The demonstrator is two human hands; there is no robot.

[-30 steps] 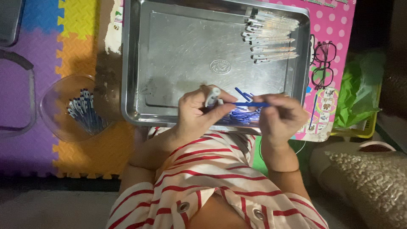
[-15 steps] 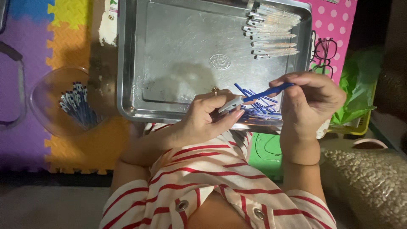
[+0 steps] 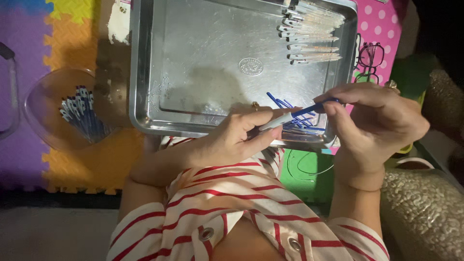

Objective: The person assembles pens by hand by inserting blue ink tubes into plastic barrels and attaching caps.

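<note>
Pen refill (image 3: pixel 309 110), a thin blue tube, sits between both hands above the near right corner of the metal tray (image 3: pixel 193 63). The right hand (image 3: pixel 372 125) pinches its far end between thumb and forefinger, fingers closed narrowly on it. The left hand (image 3: pixel 237 137) grips a pale pen barrel (image 3: pixel 273 122) in the same narrow pinch, thumb on top, with the open end turned toward the refill. The two parts lie nearly in one line and meet or overlap at the barrel mouth, an alignment that suits sliding one into the other.

Directly beneath the hands, a loose pile of blue refills (image 3: pixel 295 123) lies on the tray floor, within close reach of the right hand. At the far right corner of the tray, a row of clear pens (image 3: pixel 311 34) lies side by side, well apart from the loose stock. Left of the tray, a clear plastic bowl (image 3: pixel 50 87) holds a bundle of dark blue pen parts (image 3: pixel 79 113). Tray and bowl rest on a coloured foam puzzle mat (image 3: pixel 77 164). A pink dotted sheet (image 3: pixel 382 34) lies under the right tray edge.
</note>
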